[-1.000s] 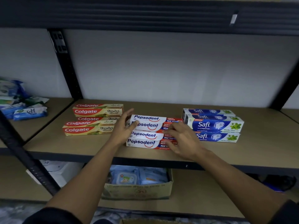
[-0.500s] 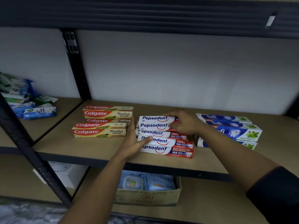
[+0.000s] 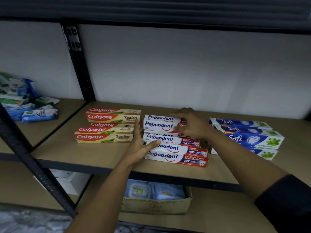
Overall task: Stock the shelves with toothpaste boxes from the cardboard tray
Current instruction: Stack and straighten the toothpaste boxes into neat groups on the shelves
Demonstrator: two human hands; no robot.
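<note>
While the left hand braces: palm and straight fingers stand flat against the left ends of the Pepsodent boxes, with the thumb laid over the top front box. It clasps nothing.
Left hand, change: a second ago it touched only the pile's rear left corner. It has since come nearer and now lines the whole left side.
Front boxes: they lie skewed, right ends swung toward the viewer, out of line with the rear ones.
Right hand, change: it has left the pile's near right end and moved back to the rear boxes.
Right hand, hold: fingers arch over the far edge of the top rear box, thumb at its near face. The hand is blurred, so I cannot tell whether it pinches or merely rests.
Meaning for the task: no box is being carried, so this looks like squaring up stock already placed. The cardboard tray is out of view.
Pile's place: it sits on the shelf board, with the Colgate boxes just left of it and the Safi boxes near on its right.
Look: long white cartons with blue lettering and red right ends, laid flat in layers. The hands hide the count.
</note>
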